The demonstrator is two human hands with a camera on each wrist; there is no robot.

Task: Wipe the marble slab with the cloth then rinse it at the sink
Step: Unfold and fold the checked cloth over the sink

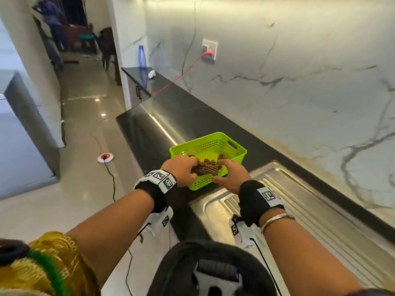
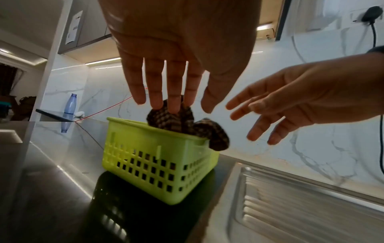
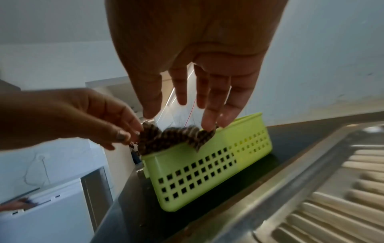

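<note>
A lime-green perforated basket (image 1: 199, 183) stands on the dark polished counter slab (image 1: 147, 133), just left of the steel sink drainboard (image 1: 299, 212). A brown checked cloth (image 1: 206, 167) lies bunched in the basket and hangs over its near rim (image 2: 218, 143). My left hand (image 1: 193, 166) pinches the cloth's left end between thumb and fingers (image 3: 133, 133). My right hand (image 1: 222, 165) is spread with straight fingers, and its fingertips (image 3: 207, 125) touch the cloth's right end at the basket rim. The sink bowl itself is out of view.
A blue bottle (image 1: 141, 57) and a small white object stand at the counter's far end. A red cable (image 1: 186, 71) runs from a wall socket (image 1: 210, 49) down onto the counter. The white marble wall (image 1: 299, 92) backs the counter. A red-and-white floor socket (image 1: 105, 157) lies left.
</note>
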